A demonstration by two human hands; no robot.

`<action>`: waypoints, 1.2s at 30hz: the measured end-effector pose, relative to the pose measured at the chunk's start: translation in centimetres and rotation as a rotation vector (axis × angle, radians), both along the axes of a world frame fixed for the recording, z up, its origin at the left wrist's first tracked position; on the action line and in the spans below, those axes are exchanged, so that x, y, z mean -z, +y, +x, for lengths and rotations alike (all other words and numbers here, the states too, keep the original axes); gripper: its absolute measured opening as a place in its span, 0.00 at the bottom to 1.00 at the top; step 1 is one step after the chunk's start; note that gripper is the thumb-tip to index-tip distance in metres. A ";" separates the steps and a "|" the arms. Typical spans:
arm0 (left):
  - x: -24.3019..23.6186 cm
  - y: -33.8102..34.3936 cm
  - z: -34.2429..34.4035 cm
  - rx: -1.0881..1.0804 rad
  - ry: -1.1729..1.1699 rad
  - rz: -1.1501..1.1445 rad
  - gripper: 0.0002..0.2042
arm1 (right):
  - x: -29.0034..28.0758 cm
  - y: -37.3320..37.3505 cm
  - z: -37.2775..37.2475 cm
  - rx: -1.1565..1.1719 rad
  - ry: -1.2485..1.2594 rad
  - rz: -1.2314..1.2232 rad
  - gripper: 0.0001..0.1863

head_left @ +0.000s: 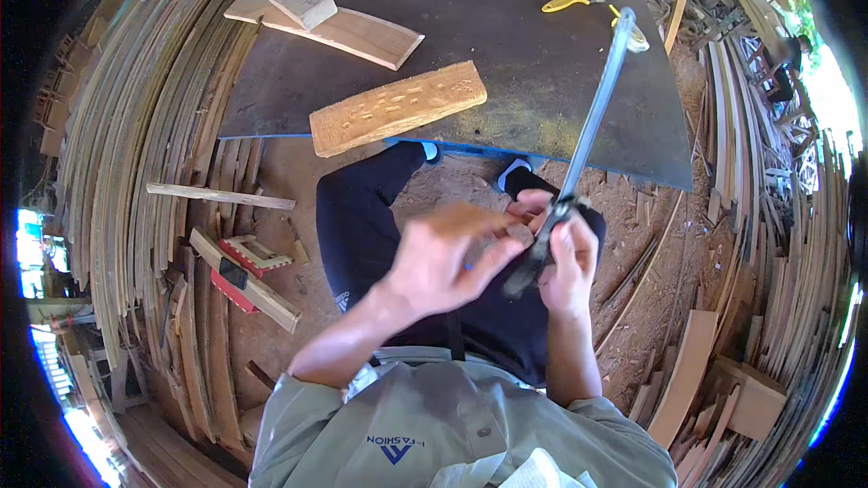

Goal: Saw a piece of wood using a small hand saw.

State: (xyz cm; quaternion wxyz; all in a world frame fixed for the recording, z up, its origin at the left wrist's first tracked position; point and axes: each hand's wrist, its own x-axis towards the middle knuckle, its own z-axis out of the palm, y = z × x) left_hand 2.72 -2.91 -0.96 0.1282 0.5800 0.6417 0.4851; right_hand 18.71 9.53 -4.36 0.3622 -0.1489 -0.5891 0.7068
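The long tool [594, 117], silver bar and dark grip, is held upright-slanting over the lap, its bar reaching far and right, across the right part of the dark table [533, 63] as seen from above. It is gripped by the right hand [570, 262], fingers curled where bar meets grip. The left hand [438, 262] is blurred, bent in close beside the grip; whether anything is held by it cannot be told. At the table's near edge, a chip-marked wood block [398, 108] is seen. Farther left, a board [371, 39] is topped by a smaller block [302, 4]; far right, a yellow-handled brush [567, 3] is noted.
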 end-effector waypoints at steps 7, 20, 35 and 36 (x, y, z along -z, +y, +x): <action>-3.9 3.5 -12.2 -0.422 0.748 -0.083 0.25 | -1.6 1.6 -2.7 0.126 -0.480 0.347 0.09; -1.7 4.4 -14.1 -0.325 0.615 -0.108 0.27 | 0.5 -0.8 -10.8 0.258 -0.753 0.914 0.12; -1.5 4.9 -14.0 -0.322 0.676 -0.140 0.24 | 1.3 -1.1 -11.2 0.284 -0.756 0.848 0.11; -1.5 4.9 -14.0 -0.317 0.678 -0.146 0.24 | 1.2 -1.1 -11.2 0.282 -0.766 0.843 0.10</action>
